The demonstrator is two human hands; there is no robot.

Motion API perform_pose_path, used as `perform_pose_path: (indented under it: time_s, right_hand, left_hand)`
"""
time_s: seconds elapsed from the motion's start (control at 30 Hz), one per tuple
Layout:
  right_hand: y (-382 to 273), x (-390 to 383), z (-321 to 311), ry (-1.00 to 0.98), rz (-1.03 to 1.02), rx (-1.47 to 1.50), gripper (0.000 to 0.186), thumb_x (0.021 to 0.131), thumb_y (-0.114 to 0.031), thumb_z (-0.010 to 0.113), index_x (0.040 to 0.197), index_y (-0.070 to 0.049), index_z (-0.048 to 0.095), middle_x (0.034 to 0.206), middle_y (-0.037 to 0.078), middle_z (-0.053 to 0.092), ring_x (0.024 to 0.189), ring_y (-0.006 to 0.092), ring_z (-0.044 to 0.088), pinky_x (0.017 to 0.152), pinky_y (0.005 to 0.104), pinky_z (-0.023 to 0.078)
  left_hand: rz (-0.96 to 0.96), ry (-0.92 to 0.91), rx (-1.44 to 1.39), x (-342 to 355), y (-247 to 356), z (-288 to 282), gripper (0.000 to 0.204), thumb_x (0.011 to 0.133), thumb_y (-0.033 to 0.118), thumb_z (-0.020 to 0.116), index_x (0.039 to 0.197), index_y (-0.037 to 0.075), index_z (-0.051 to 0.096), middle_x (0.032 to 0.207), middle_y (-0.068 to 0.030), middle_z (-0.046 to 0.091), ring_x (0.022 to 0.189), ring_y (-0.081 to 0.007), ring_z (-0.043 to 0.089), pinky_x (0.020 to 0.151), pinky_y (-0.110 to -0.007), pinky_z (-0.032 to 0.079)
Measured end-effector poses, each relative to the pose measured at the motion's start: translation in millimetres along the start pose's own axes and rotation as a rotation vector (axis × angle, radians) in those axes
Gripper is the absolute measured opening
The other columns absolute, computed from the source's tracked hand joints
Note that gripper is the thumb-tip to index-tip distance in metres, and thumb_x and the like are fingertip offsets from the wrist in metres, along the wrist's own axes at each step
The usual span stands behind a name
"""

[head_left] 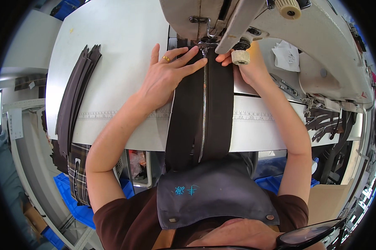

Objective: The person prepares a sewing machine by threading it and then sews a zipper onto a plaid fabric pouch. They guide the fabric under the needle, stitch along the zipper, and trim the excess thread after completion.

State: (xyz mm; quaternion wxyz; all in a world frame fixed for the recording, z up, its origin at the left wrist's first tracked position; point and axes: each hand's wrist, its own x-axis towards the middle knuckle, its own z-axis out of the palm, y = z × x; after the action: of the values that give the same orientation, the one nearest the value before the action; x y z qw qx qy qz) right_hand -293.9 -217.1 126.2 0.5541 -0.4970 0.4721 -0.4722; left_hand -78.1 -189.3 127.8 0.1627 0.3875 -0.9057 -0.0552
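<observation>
A long dark brown fabric piece (219,104) runs from under the sewing machine head (209,25) down over the table's front edge. A silver metal-toothed zipper (204,96) lies lengthwise along its middle, with its upper end by the presser foot (205,43). My left hand (167,71), a gold ring on one finger, rests with fingers outstretched on the fabric's left side. Its fingertips are close to the zipper's top. My right hand (244,68) is at the fabric's upper right edge, with curled fingers closed on it. The machine's knob and arm partly hide that hand.
Several dark fabric strips (77,87) lie stacked on the left of the white table (125,37). A printed ruler (254,116) crosses the tabletop. Crumpled white paper (286,56) sits under the machine arm. Blue bins (77,204) and plaid cloth (77,166) are below at left.
</observation>
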Motion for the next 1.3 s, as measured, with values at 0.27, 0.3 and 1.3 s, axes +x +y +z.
perform_pose_path:
  time_s: [0.27,0.3,1.3]
  right_hand:
    - [-5.7,-2.1,9.2,0.026,0.024,0.009,0.017,0.083,-0.002,0.049,0.087,0.010,0.061,0.075,0.013,0.064,0.059,0.0161,0.062,0.053,0.0244,0.053]
    - [-4.9,-1.4,8.0,0.014,0.018,-0.004,0.017,0.083,-0.002,0.049,0.087,0.010,0.061,0.076,0.014,0.064,0.060,0.0166,0.063,0.054,0.0251,0.054]
    - [7.0,-1.9,-2.9,-0.144,-0.255,-1.062,0.022,0.085,-0.022,0.064,0.104,-0.011,0.068,0.093,0.004,0.069,0.080,0.0145,0.064,0.072,0.0245,0.050]
  left_hand:
    - [0.002,0.000,0.003,-0.8,-0.5,0.0,0.049,0.077,0.022,0.064,0.126,0.023,0.055,0.134,-0.0062,0.050,0.121,-0.0282,0.045,0.106,-0.059,0.015]
    - [-0.001,0.004,-0.007,-0.9,-0.3,0.1,0.049,0.077,0.023,0.064,0.126,0.023,0.055,0.134,-0.0063,0.050,0.121,-0.0283,0.045,0.106,-0.059,0.015]
    - [0.017,0.039,0.079,-3.9,-0.2,4.1,0.054,0.075,0.002,0.056,0.124,0.025,0.056,0.129,-0.0038,0.053,0.118,-0.0239,0.048,0.104,-0.063,0.015]
